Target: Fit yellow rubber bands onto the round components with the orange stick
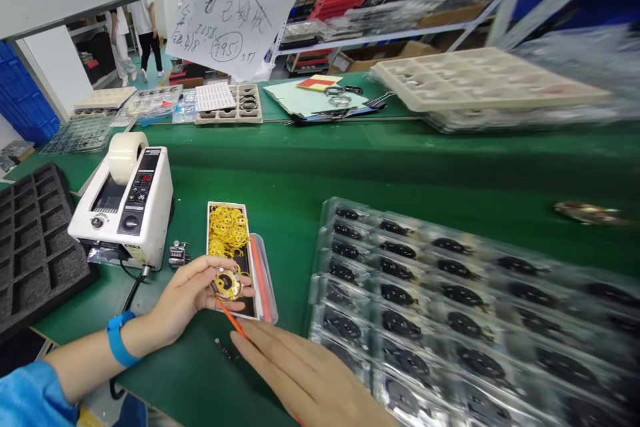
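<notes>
My left hand (193, 287), with a blue band (120, 339) at its wrist, holds a round metal watch case (229, 284) between thumb and fingers. A yellow ring-shaped piece shows inside the case. My right hand (305, 364) has its fingers closed on a thin orange tool (233, 322), whose tip reaches the lower edge of the case; its exact kind is unclear. Just behind my left hand, a narrow white box (207, 227) contains many yellow ring-shaped pieces (227, 227). A clear plastic lid and an orange strip (261, 280) lie along its right side.
To the left stand a white tape dispenser (150, 194), a small metal counter (179, 255) and a black foam tray (40, 234). Clear trays (370, 340) of dark round parts fill the right. A beige tray (480, 84), scissors (343, 90) and papers lie on the back ledge.
</notes>
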{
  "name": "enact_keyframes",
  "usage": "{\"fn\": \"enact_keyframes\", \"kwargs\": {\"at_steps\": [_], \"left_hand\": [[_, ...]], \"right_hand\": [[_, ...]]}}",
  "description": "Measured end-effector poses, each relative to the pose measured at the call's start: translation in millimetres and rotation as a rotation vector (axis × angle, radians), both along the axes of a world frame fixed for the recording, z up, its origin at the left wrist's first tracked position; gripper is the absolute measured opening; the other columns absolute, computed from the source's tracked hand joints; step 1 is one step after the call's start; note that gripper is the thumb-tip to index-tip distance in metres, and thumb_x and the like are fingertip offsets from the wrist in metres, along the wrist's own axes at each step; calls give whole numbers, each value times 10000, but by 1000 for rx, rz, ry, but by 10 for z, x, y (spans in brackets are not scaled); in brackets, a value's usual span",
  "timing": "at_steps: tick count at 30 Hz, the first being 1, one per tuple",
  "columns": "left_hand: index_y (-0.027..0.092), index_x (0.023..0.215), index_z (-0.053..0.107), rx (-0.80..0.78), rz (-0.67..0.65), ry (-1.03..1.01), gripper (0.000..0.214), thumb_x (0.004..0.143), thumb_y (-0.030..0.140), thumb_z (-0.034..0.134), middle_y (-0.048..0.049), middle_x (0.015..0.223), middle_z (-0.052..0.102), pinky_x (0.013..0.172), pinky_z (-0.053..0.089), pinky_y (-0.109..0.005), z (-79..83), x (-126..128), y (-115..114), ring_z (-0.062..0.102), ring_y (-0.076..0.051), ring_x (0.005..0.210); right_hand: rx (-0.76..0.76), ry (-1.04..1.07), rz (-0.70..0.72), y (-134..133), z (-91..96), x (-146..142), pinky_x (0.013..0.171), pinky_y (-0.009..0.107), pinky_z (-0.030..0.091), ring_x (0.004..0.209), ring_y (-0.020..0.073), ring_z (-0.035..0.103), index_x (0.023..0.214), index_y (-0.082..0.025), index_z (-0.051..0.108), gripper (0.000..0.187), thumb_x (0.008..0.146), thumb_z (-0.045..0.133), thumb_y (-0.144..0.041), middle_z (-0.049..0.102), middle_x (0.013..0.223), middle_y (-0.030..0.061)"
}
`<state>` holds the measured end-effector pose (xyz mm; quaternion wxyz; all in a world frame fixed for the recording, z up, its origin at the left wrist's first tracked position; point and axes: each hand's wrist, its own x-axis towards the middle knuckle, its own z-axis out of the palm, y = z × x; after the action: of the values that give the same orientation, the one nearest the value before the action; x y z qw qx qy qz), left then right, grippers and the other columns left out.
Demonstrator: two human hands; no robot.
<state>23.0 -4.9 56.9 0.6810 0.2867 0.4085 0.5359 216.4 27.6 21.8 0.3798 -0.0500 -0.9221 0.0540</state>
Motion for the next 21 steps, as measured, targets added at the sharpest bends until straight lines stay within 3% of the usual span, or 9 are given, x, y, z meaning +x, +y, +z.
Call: {"fn": "enact_keyframes", "kwargs": {"at_steps": [4, 7, 12, 17, 21], "left_hand": [[193, 1087, 618, -6, -17, -29, 307, 836, 361, 670, -97, 1099, 703, 935, 522, -405, -5, 19, -28, 655, -258, 1085], [223, 1132, 625, -13, -59, -49, 320, 828, 302, 682, -77, 1165, 677, 1010, 480, -437, -28, 31, -61, 622, -254, 1141], [257, 1151, 646, -30, -52, -58, 334, 819, 251, 681, -46, 1191, 673, 1026, 466, -413, -55, 51, -90, 607, -237, 1164], [273, 1137, 677, -58, -35, -27, 351, 788, 264, 708, -37, 1155, 703, 964, 500, -347, -61, 50, -79, 630, -222, 1132], [242, 1173, 673, -99, -32, 42, 418, 763, 307, 720, -60, 1108, 727, 903, 525, -312, -67, 15, -56, 641, -232, 1120]], "right_hand": [[-153, 88, -151, -42, 35, 4, 746, 283, 600, 840, 191, 721, 1428, -155, 416, 527, 917, 499, -56, 750, 940, 90], [-200, 171, -257, -51, -5, -45, 724, 296, 597, 775, 182, 712, 1377, -204, 474, 486, 916, 510, -56, 740, 908, 68], [-166, 312, -290, -20, -43, -172, 738, 262, 587, 792, 159, 685, 1152, -124, 617, 314, 870, 571, 4, 713, 864, 85], [-66, 223, -264, 4, -31, -170, 737, 301, 586, 841, 185, 676, 1152, -86, 607, 302, 882, 527, 22, 709, 898, 119], [112, 74, -221, 31, 28, -130, 680, 316, 580, 847, 224, 677, 1093, -39, 629, 295, 920, 394, 7, 718, 941, 156]]}}
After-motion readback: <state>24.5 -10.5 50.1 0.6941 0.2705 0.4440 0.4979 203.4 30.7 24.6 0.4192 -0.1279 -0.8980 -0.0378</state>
